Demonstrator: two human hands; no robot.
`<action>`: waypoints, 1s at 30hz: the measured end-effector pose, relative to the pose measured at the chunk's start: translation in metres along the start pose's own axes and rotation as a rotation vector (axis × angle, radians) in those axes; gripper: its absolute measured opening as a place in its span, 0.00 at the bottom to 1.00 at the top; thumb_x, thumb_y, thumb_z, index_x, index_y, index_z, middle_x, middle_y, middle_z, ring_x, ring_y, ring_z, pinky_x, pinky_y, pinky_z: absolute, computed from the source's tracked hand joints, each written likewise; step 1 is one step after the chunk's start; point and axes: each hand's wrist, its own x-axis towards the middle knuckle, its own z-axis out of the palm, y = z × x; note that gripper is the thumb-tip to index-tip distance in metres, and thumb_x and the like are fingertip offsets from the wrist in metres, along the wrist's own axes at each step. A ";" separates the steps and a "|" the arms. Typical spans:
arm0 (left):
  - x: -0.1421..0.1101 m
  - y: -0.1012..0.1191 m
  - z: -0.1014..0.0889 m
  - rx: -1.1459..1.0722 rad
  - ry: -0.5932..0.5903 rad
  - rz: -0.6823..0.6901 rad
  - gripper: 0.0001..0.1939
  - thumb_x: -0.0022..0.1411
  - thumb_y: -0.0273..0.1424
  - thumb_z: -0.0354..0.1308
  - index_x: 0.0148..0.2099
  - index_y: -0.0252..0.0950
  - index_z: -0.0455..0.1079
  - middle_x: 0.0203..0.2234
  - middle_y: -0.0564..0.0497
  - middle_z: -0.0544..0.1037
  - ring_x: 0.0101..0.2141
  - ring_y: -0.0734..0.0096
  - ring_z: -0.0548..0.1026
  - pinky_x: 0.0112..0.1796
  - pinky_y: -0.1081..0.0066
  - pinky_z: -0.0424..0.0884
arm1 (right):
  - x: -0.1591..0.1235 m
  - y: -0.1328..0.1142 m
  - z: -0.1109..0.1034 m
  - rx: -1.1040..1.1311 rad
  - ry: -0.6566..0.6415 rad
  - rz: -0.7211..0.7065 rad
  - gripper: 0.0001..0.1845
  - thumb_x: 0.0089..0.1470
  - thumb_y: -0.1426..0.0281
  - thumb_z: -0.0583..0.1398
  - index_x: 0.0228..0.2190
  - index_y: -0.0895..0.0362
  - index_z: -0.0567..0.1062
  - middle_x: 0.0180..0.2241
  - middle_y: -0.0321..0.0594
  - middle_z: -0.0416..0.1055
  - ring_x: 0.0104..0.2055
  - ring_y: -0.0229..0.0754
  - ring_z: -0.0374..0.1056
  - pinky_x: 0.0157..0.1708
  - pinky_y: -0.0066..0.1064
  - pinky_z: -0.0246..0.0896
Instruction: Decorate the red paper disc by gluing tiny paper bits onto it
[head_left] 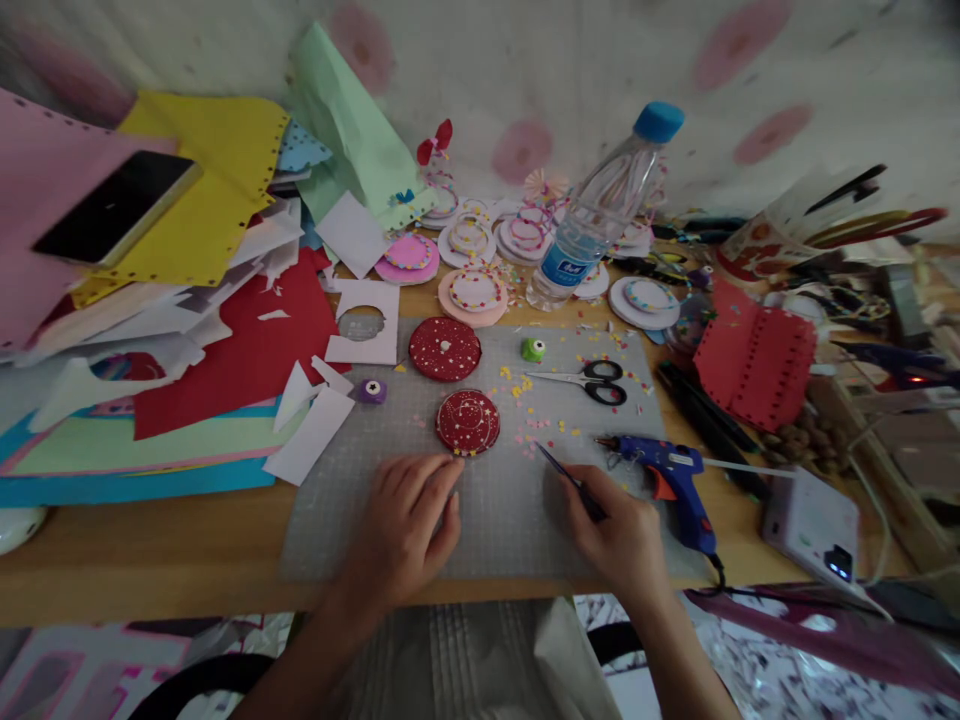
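Red star-patterned disc (468, 422) lies flat on a gray gridded mat (457, 530), small yellow pieces dotting its near edge, as a person works at a wooden table (150, 570). The left hand (409, 520) rests palm down, fingers loosely bent and holding nothing visible, an index fingertip at the disc's near edge. The right hand (619, 525) is closed around a slender dark tool (574, 478), its point angled toward scattered paper bits (525, 425) on the mat.

Just beyond the disc sits a larger red disc (445, 349) with a pale bead-like spot at its center. A purple punch (372, 391) stands to the left; a green punch (534, 349) and black-handled scissors (592, 380) are to the right. A blue glue gun (667, 460) lies at the mat's right side.

Farther back, a water bottle (585, 235) leans in view beside bead-ringed paper discs (474, 295). Colored paper sheets (240, 350) crowd the left, beneath a dark-screened phone (116, 208).
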 end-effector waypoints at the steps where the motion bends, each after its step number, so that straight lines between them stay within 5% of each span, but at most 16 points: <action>1: 0.000 0.000 0.000 -0.008 0.002 0.000 0.19 0.62 0.22 0.52 0.56 0.34 0.64 0.44 0.42 0.76 0.45 0.60 0.73 0.47 0.58 0.67 | 0.001 -0.001 -0.001 0.024 0.013 0.001 0.12 0.59 0.64 0.56 0.36 0.57 0.77 0.21 0.34 0.74 0.19 0.36 0.68 0.20 0.25 0.58; 7: -0.002 0.003 -0.003 -0.152 0.064 -0.089 0.15 0.64 0.21 0.51 0.52 0.37 0.66 0.41 0.45 0.75 0.43 0.63 0.73 0.44 0.61 0.69 | -0.004 -0.023 -0.021 0.188 0.134 0.011 0.10 0.57 0.65 0.59 0.31 0.57 0.77 0.21 0.36 0.75 0.20 0.36 0.68 0.20 0.24 0.60; 12: 0.014 0.025 -0.009 -0.560 0.054 -0.318 0.10 0.66 0.24 0.51 0.47 0.37 0.69 0.36 0.48 0.76 0.37 0.70 0.74 0.38 0.70 0.72 | -0.016 -0.048 -0.041 0.257 0.155 -0.099 0.06 0.55 0.69 0.61 0.34 0.54 0.79 0.19 0.34 0.73 0.16 0.34 0.64 0.18 0.25 0.57; 16: 0.029 0.038 -0.013 -0.800 -0.006 -0.404 0.07 0.65 0.27 0.54 0.42 0.37 0.72 0.33 0.50 0.76 0.34 0.70 0.74 0.37 0.70 0.72 | -0.022 -0.057 -0.044 0.288 0.099 -0.292 0.13 0.52 0.76 0.62 0.40 0.53 0.77 0.26 0.37 0.77 0.20 0.36 0.69 0.20 0.26 0.62; 21: 0.028 0.037 -0.017 -0.951 -0.020 -0.456 0.07 0.65 0.28 0.55 0.41 0.38 0.74 0.32 0.51 0.78 0.33 0.72 0.75 0.34 0.73 0.72 | -0.019 -0.060 -0.038 0.281 0.026 -0.359 0.14 0.53 0.78 0.60 0.42 0.55 0.75 0.19 0.34 0.70 0.25 0.40 0.72 0.24 0.27 0.66; 25: 0.027 0.036 -0.020 -1.079 -0.046 -0.539 0.07 0.65 0.29 0.55 0.39 0.37 0.75 0.28 0.52 0.78 0.28 0.75 0.74 0.29 0.77 0.71 | -0.020 -0.061 -0.035 0.300 0.029 -0.336 0.13 0.54 0.77 0.60 0.42 0.55 0.76 0.21 0.35 0.73 0.24 0.39 0.72 0.25 0.26 0.66; 30: 0.031 0.035 -0.022 -1.150 0.000 -0.673 0.07 0.63 0.29 0.57 0.33 0.36 0.75 0.24 0.54 0.77 0.25 0.79 0.72 0.28 0.81 0.70 | -0.023 -0.068 -0.039 0.370 0.106 -0.128 0.07 0.55 0.71 0.61 0.35 0.55 0.79 0.23 0.36 0.76 0.19 0.35 0.67 0.21 0.25 0.61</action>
